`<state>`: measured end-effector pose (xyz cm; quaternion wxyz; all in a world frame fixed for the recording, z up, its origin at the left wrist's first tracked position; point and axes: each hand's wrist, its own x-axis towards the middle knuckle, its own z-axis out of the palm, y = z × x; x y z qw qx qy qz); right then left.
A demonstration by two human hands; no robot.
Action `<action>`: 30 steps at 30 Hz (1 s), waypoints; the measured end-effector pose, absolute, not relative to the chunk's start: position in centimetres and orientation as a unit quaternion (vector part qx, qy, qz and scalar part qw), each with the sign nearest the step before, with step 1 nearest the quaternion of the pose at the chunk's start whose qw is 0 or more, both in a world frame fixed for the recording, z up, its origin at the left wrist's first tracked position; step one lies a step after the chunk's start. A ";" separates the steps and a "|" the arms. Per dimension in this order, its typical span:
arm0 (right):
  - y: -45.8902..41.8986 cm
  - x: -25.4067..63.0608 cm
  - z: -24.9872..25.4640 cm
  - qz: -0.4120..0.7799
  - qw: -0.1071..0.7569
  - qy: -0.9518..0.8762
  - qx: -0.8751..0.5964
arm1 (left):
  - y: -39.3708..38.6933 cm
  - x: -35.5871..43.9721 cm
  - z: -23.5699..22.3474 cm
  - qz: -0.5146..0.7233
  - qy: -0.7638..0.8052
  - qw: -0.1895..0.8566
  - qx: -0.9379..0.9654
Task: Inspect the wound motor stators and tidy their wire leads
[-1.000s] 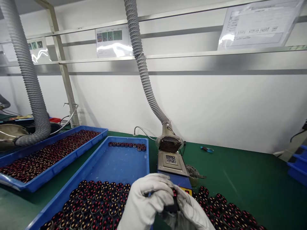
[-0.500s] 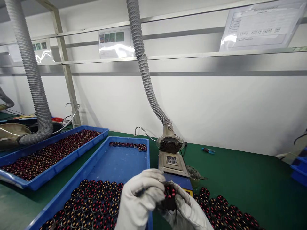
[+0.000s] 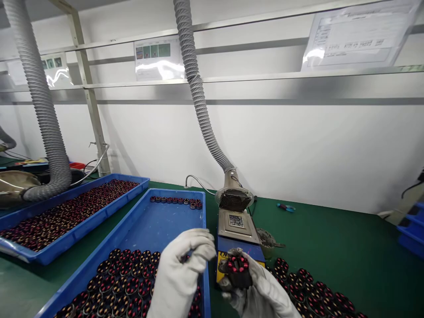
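Note:
Both my hands wear white gloves. My right hand (image 3: 260, 293) is closed round a small black round part with red windings (image 3: 237, 268), held upright in front of the blue solder pot (image 3: 238, 240). My left hand (image 3: 182, 274) hovers just left of it, over the right rim of the near blue tray (image 3: 159, 225); its fingers are curled in a pinch and I cannot make out anything in them. The near tray holds several rows of the same dark red-wound parts (image 3: 129, 282).
A second blue tray (image 3: 71, 212) full of parts lies at the left. More parts (image 3: 311, 289) lie loose on the green mat at the right. A grey extraction hose (image 3: 198, 101) drops to a fan hood (image 3: 234, 199). Small cutters (image 3: 285, 206) lie further back.
My hands have come apart: the left one drew away to the left, and the right one now holds the part alone, its red top showing.

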<state>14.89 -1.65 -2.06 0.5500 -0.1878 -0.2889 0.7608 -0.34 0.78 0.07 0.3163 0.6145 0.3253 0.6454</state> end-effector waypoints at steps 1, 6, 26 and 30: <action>-1.8 15.0 -1.8 0.772 0.539 -0.286 -0.178 | 0.8 -0.6 0.1 0.645 0.337 0.330 0.601; -1.7 15.8 -2.9 0.738 0.569 -0.304 -0.197 | 0.3 -0.3 0.4 0.528 0.303 0.370 0.702; -0.4 17.4 -4.8 0.740 0.526 -0.346 -0.236 | 0.8 0.8 -0.2 0.528 0.208 0.427 0.704; -0.5 16.8 -5.0 0.747 0.538 -0.326 -0.213 | 1.0 1.5 -0.8 0.624 0.184 0.439 0.620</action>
